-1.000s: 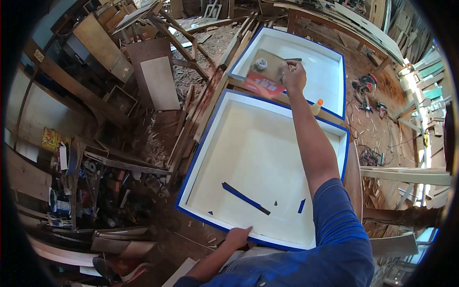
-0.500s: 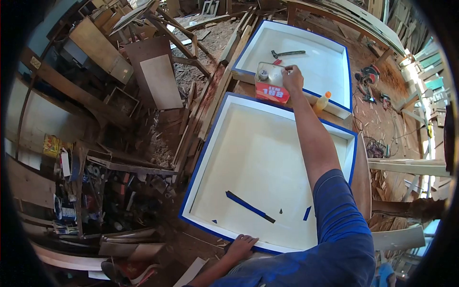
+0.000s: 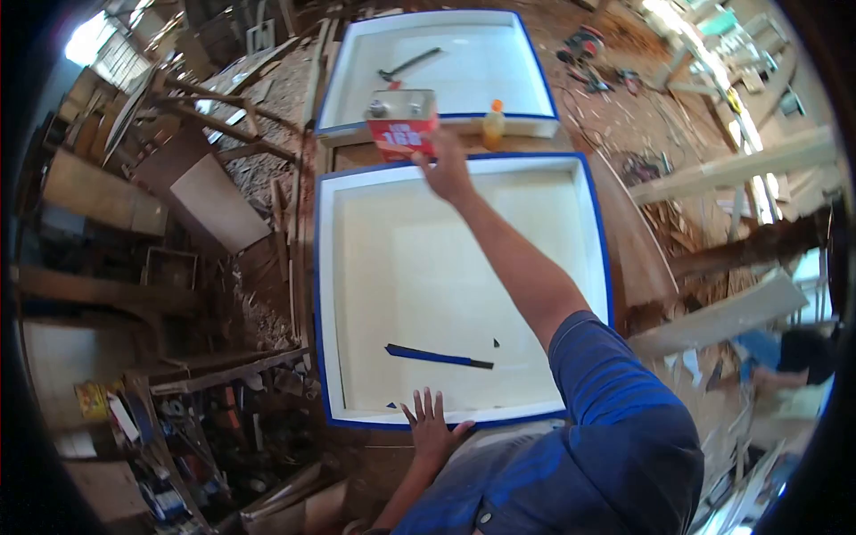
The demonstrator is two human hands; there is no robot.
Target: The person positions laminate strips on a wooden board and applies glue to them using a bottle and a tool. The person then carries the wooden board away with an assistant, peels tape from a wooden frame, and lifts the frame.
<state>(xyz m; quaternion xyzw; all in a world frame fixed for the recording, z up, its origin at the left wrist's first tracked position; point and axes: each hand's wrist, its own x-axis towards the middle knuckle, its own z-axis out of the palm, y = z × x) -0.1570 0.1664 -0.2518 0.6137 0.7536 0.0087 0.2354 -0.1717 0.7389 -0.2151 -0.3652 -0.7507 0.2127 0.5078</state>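
Note:
My left hand [image 3: 430, 432] lies with its fingers spread over the near rim of a shallow white panel frame with blue edges [image 3: 464, 426]. Reaching over the frame's far rim, my right hand [image 3: 448, 168] looks open but is blurred by motion, with its fingers beside a red and silver rectangular can [image 3: 403, 125] marked 188. The can stands upright in the gap between this frame and a second blue-edged white frame [image 3: 526, 62]. Inside the near frame are a long dark blue strip [image 3: 437, 357] and small dark scraps.
A hammer [image 3: 410, 63] lies in the far frame. A bottle with an orange cap [image 3: 494, 127] stands right of the can. Power tools [image 3: 584, 45] and cords lie on the floor at right. Another person [image 3: 785, 357] is partly visible at far right. Boards and clutter fill the left.
My right hand has let go of the can's top and drawn back toward me. My left hand's fingers have spread onto the frame. The view has turned, shifting the frames left.

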